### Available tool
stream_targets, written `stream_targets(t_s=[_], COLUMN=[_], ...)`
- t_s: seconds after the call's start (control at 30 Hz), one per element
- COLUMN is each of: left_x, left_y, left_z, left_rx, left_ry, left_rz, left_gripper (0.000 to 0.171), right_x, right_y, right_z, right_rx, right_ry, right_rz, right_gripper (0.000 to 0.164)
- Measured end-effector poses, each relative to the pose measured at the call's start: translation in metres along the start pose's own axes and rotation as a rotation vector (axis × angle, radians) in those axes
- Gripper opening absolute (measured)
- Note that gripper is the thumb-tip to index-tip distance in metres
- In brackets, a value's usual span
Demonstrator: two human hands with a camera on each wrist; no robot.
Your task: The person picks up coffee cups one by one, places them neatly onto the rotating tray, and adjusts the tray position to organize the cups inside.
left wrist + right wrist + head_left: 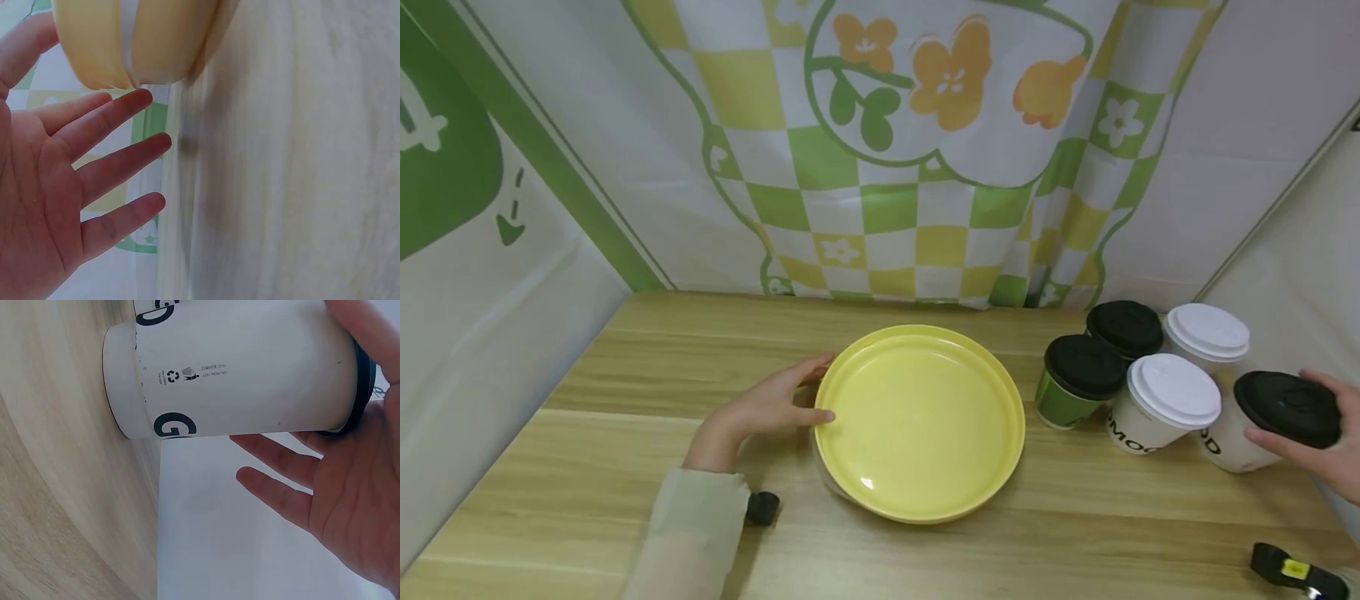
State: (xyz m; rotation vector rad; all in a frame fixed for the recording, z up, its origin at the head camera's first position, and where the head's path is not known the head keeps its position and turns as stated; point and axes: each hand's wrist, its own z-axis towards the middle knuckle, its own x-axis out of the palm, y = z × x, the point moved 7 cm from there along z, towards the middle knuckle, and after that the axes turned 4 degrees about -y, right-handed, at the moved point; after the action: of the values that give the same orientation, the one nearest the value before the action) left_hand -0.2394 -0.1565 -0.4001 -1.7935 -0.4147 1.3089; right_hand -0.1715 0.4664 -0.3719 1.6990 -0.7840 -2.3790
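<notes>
Here, we see the left hand [767, 406] at the left side of a yellow plate [921, 425], thumb over the rim and the other fingers straight and spread rather than wrapped around it. The plate sits mid-table on the wooden tabletop [625, 367]. At the far right, our right hand [1339, 450] grips a white cup [1234, 443] near its black lid [1285, 408], thumb on one side and fingers behind; we cannot tell whether its base touches the wood. Just left of it, four lidded cups cluster: a green one [1062, 402], a front white-lidded one [1150, 427], and two behind, black-lidded [1125, 327] and white-lidded [1208, 332].
</notes>
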Motion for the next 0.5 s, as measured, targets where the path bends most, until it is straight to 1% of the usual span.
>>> stream_targets(t_s=[0.07,0.27,0.4,0.5], left_x=[0.000,0.001,0.000,0.001], left_y=[-0.002,-0.003,-0.004,-0.004], left_z=[0.000,0.000,0.000,-0.001], left_rx=[0.009,0.028,0.025,0.027], left_ry=[0.010,0.029,0.035,0.040], left_rz=[0.001,0.016,0.000,-0.018], left_gripper=[0.086,0.086,0.086,0.086], right_x=[0.002,0.016,0.020,0.021], right_y=[-0.007,-0.040,-0.050,-0.055], right_z=[0.003,0.013,0.019,0.022], right_rx=[0.000,-0.012,-0.004,-0.014], right_ry=[-0.005,-0.045,-0.042,-0.040], right_rz=[-0.008,0.006,-0.003,-0.016], right_gripper=[0.106,0.108,0.109,0.111])
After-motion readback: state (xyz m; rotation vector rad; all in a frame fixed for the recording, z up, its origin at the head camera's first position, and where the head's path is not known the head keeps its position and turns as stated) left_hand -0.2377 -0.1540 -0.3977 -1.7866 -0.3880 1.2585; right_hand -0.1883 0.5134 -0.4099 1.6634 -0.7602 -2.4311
